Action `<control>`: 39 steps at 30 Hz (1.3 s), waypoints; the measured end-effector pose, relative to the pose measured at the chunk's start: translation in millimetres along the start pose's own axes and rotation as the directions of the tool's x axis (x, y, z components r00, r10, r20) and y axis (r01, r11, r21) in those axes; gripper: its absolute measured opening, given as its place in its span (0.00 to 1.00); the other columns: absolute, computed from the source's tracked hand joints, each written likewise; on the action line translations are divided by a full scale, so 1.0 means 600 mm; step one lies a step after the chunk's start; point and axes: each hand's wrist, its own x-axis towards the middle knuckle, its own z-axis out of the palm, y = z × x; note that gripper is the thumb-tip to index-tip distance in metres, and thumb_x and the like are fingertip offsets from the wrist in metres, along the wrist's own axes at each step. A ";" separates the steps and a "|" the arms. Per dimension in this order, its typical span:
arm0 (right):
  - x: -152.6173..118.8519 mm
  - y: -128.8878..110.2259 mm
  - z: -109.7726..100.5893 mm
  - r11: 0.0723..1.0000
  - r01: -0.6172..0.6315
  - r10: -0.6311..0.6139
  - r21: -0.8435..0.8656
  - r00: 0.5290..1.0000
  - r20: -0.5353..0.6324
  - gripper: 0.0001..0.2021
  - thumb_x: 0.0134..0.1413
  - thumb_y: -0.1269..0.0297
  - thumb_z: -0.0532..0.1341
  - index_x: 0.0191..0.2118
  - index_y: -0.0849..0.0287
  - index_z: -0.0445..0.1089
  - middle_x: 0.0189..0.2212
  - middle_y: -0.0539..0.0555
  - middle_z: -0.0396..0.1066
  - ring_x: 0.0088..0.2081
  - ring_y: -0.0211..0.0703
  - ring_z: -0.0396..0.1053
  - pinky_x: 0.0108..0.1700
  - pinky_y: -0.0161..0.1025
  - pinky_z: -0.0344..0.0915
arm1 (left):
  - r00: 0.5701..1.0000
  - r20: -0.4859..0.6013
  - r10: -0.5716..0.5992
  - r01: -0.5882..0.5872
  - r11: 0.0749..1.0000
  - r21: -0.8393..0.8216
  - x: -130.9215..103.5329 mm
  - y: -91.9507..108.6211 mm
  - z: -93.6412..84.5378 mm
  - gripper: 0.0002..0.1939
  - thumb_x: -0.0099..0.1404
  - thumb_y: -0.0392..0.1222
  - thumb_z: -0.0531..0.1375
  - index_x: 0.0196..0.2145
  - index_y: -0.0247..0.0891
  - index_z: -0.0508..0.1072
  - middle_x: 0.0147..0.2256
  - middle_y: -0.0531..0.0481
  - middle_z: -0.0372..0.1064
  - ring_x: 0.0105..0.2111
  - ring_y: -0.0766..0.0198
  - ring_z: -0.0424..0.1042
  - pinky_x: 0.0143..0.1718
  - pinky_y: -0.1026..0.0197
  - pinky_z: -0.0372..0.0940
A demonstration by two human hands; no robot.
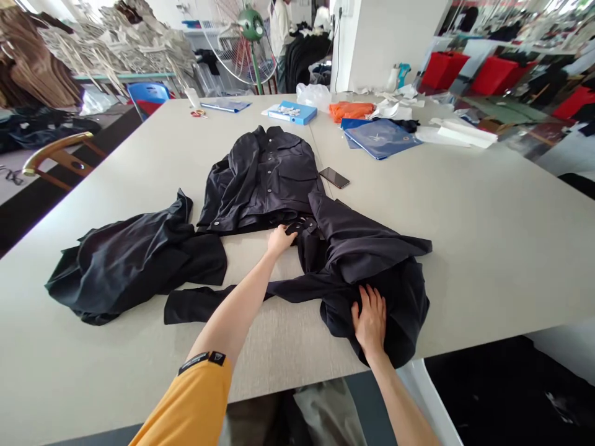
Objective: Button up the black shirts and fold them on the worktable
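Observation:
My left hand (281, 240) reaches far forward, its fingers closed on the edge of a dark garment piece (312, 248) with a snap or button on it. Under my right hand (370, 317) is a bunched black garment (400, 310), and the fingers lie spread on top of the cloth. A long strip of the same dark fabric (195, 305) runs left beneath my left forearm. Beyond my left hand lies a black buttoned jacket (274, 170), front side up. Another crumpled dark garment (125, 260) rests to the left.
A phone (334, 178) lies right of the jacket. Farther back are blue folders (381, 137), a blue box (292, 113), an orange bundle (351, 111) and scissors (199, 114) on the table (488, 248). A large fan (251, 37) and a wooden chair (60, 158) stand beyond its edges.

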 end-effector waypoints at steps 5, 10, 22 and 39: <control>0.007 0.024 0.001 1.000 -0.019 0.019 -0.004 1.000 -0.017 0.22 0.67 0.62 0.49 0.60 0.64 0.65 0.60 0.66 0.66 0.63 0.61 0.58 0.64 0.60 0.55 | 0.991 -0.122 0.057 -0.073 0.990 -0.124 -0.026 -0.044 -0.061 0.12 0.62 0.35 0.59 0.45 0.34 0.74 0.44 0.43 0.77 0.45 0.57 0.75 0.46 0.61 0.67; 0.064 0.102 -0.015 0.995 -0.086 0.089 0.059 0.995 -0.041 0.20 0.62 0.64 0.50 0.54 0.64 0.70 0.58 0.66 0.69 0.62 0.61 0.62 0.63 0.62 0.56 | 0.780 -0.527 0.338 -0.466 0.876 -0.128 -0.138 -0.082 -0.258 0.11 0.60 0.44 0.63 0.40 0.38 0.72 0.37 0.50 0.74 0.37 0.61 0.73 0.43 0.61 0.68; -0.046 -0.160 -0.175 0.356 -0.622 -0.085 0.697 0.721 0.687 0.27 0.60 0.39 0.55 0.32 0.61 0.74 0.21 0.54 0.72 0.22 0.44 0.71 0.28 0.40 0.71 | 0.864 -0.175 0.472 -0.488 0.871 -0.063 -0.514 -0.207 -0.046 0.14 0.68 0.35 0.54 0.48 0.44 0.74 0.40 0.48 0.79 0.39 0.57 0.78 0.44 0.50 0.72; -0.163 -0.183 -0.156 0.766 -0.289 0.121 0.575 0.942 0.313 0.22 0.65 0.44 0.50 0.35 0.58 0.69 0.25 0.55 0.71 0.26 0.47 0.71 0.31 0.40 0.66 | 0.774 -0.214 0.596 -0.622 0.779 -0.083 -0.540 -0.125 -0.047 0.21 0.66 0.41 0.61 0.56 0.39 0.67 0.54 0.38 0.68 0.56 0.51 0.68 0.56 0.46 0.66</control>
